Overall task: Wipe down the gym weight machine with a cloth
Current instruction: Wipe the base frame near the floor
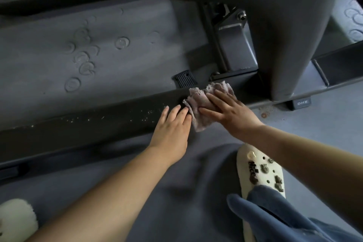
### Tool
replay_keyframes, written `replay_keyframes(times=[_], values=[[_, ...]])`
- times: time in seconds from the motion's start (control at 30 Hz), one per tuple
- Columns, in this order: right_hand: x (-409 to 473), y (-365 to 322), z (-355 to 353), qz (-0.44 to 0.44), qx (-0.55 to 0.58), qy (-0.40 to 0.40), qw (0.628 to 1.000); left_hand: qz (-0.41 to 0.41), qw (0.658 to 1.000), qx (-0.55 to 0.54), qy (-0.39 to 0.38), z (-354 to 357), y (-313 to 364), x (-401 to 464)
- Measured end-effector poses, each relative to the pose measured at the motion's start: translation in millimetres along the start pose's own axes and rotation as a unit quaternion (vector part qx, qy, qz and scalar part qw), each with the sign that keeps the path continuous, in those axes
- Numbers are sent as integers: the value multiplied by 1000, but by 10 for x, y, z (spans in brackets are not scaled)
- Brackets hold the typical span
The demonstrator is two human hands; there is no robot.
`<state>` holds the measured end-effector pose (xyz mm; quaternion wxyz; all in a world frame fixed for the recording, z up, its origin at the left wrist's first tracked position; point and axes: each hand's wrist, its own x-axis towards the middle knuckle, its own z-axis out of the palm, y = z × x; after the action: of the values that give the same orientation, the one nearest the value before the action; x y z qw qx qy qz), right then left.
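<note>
The right hand presses flat, straight fingers on the soft, crumpled grey cloth; the left hand lies flat on the dusty black metal bar. The cloth looks light and floppy, so hold it bunched.

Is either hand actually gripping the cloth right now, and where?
Neither grips it. The right hand presses flat on the cloth's middle against the frame bar; the left hand rests beside its left edge.

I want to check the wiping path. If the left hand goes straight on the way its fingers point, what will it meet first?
The left hand lies flat on the dark frame bar, fingers pointing up-right. Going on, it likely first meets the ribbed black end cap past the bar's edge; the cloth lies just beside that line.
</note>
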<state>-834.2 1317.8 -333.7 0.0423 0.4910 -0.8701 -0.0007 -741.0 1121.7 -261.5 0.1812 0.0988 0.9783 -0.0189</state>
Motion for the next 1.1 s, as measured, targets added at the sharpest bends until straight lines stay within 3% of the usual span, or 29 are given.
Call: replay_keyframes(times=[0.17,0.33,0.43,0.63,0.87,1.0,1.1], values=[[-436,458,-134,34,-44,21,998,29,999,31,-7,101,-57,-138],[-520,440,-140,82,-21,6,996,45,998,52,-14,164,-72,-189],[-393,425,-136,28,-37,-17,999,68,994,78,24,210,-166,-254],[101,48,-33,-122,-42,-17,992,62,992,105,11,307,-576,-571],[956,-936,-94,-220,-64,-31,973,-41,996,79,-9,478,-958,-965],[897,-831,-214,-241,-85,-70,964,-91,994,47,-38,521,-1005,-1063],[743,-605,-264,-260,-108,-98,954,-66,993,73,-71,551,-1150,-1101]])
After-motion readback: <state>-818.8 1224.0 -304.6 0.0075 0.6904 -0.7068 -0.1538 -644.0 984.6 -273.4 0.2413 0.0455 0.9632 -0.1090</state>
